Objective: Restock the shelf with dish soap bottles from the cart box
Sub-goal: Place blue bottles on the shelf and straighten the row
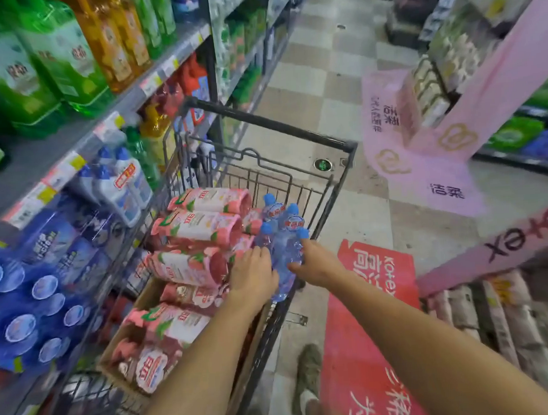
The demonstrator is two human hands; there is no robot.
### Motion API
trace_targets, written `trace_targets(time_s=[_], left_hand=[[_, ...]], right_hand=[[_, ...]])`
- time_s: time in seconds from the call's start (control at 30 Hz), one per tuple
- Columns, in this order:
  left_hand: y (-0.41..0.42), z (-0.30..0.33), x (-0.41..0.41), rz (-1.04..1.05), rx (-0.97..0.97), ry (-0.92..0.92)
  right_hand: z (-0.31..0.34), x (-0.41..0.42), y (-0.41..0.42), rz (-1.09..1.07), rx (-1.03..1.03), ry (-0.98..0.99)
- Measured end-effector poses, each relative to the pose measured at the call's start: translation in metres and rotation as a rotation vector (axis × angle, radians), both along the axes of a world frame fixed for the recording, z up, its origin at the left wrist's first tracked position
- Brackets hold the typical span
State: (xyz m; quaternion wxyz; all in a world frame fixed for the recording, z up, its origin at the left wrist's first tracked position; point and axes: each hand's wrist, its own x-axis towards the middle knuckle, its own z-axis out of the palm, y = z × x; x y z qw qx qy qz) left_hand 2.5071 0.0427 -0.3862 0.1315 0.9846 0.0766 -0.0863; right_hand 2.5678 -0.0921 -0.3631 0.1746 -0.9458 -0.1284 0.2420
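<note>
A shrink-wrapped pack of clear blue dish soap bottles with blue caps lies at the right side of the wire cart. My left hand grips its left side and my right hand grips its right side, the fingers curled round the wrap. Pink peach-label bottles lie stacked in a cardboard box that fills the cart's left half. The shelf on the left holds green and orange bottles above, white and blue ones below.
A pink display stand with paper goods stands across the aisle on the right. A red floor sticker lies beside the cart. My shoe shows near the cart's rear wheel. Checkered floor stretches ahead.
</note>
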Motion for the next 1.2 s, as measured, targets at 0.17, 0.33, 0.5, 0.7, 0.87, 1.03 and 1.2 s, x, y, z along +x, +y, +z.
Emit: trace_targets(time_s=[0.17, 0.33, 0.5, 0.7, 0.87, 1.03, 1.2], left_hand=[[0.007, -0.026, 0.042, 0.055, -0.074, 0.086], [0.005, -0.047, 0.081, 0.232, -0.166, 0.167], [0.008, -0.068, 0.105, 0.377, -0.228, 0.256], [0.008, -0.082, 0.117, 0.448, -0.204, 0.276], [0.021, -0.076, 0.114, 0.480, -0.260, 0.300], [0.020, -0.074, 0.066, 0.635, -0.382, 0.212], [0.011, -0.072, 0.035, 0.789, -0.473, 0.099]], right_hand=[[-0.016, 0.049, -0.001, -0.073, 0.045, 0.023], [-0.027, 0.098, 0.002, -0.119, -0.013, 0.166], [-0.040, 0.132, -0.004, 0.054, -0.118, 0.399], [-0.067, 0.128, -0.011, 0.129, -0.070, 0.348], [-0.078, 0.105, -0.019, 0.330, -0.018, 0.356], [-0.078, 0.094, -0.016, 0.478, 0.105, 0.352], [-0.093, 0.094, -0.019, 0.648, 0.131, 0.160]])
